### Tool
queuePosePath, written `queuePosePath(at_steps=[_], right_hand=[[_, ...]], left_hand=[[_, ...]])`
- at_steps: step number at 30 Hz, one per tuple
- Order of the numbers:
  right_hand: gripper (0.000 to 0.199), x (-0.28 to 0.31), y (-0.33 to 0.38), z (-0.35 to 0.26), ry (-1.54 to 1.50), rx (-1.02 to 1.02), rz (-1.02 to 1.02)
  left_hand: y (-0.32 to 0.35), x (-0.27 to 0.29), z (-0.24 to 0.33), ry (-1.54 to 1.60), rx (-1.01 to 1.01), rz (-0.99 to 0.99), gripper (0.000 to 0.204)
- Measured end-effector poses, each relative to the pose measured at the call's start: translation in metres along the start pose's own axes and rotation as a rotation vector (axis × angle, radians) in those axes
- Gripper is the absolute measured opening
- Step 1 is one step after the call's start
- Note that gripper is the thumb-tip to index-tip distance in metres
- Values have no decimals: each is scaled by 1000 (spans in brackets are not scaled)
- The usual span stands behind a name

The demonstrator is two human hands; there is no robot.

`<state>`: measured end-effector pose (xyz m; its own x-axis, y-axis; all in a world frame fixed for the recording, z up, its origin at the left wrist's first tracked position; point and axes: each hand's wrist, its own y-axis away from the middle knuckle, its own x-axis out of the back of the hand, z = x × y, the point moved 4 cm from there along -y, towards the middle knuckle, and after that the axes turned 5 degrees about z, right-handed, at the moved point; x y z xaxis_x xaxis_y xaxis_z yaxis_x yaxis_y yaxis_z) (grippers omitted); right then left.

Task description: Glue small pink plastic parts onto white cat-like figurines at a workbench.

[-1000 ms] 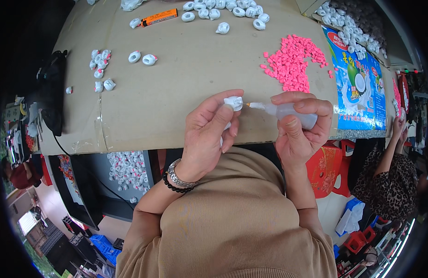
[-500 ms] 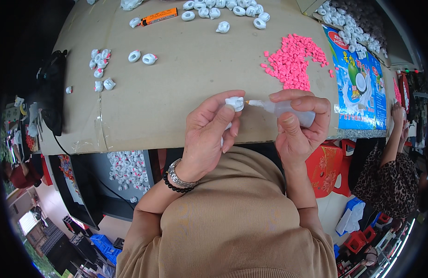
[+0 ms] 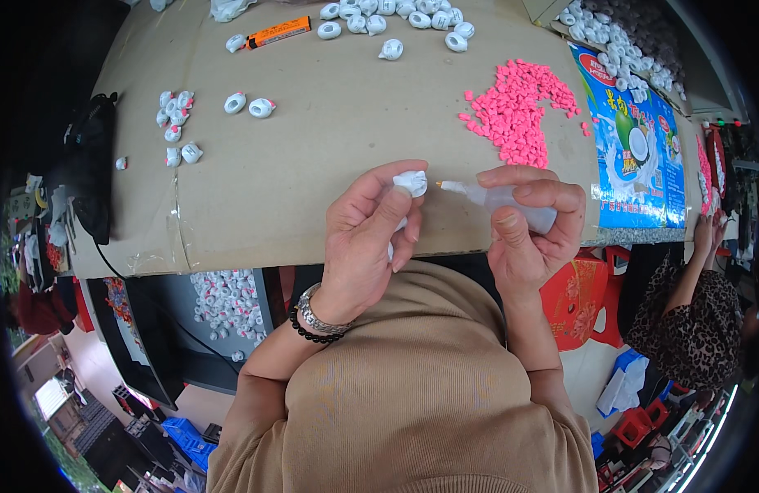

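Note:
My left hand (image 3: 365, 223) pinches a small white moulded piece (image 3: 411, 182) between thumb and index finger, over the near edge of the table. More white pieces partly show between its lower fingers. My right hand (image 3: 537, 215) is wrapped round a translucent squeeze bottle (image 3: 523, 207) with a narrow tip, held nearly level. That tip points left at the white piece, a small gap apart from it. Beyond the right hand lies a heap of small bright pink pieces (image 3: 519, 115).
Several white pieces (image 3: 182, 107), some with pink bits, sit at the left. More white pieces (image 3: 396, 16) and an orange box (image 3: 278, 32) lie at the back. A blue printed sheet (image 3: 634, 156) covers the right. An open drawer (image 3: 269, 308) holds white pieces. A co-worker (image 3: 687, 312) works at right.
The bottle tip, which was at the white piece, is now slightly apart from it. My left hand has shifted a little left with the piece. The co-worker's hands have moved lower.

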<state>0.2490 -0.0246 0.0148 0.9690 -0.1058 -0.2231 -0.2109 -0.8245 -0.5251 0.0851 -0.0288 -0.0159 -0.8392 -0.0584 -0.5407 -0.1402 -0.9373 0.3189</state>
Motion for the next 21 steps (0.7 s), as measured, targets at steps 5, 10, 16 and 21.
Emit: queuePosePath(at_steps=[5,10,16,21], right_hand=[[20,-1,0,0,-4,7,2],[24,-1,-1,0,-62,-40,40],[34,14,-17,2,-240,-237,179],[41,34,-35,7,-31,-378,241]], left_hand=[[-1,2,-1,6,0,-12,34],[-1,1,-1,20,14,-2,34],[-1,3,-3,9,4,-12,33],[2,4,-1,-4,14,-41,33]])
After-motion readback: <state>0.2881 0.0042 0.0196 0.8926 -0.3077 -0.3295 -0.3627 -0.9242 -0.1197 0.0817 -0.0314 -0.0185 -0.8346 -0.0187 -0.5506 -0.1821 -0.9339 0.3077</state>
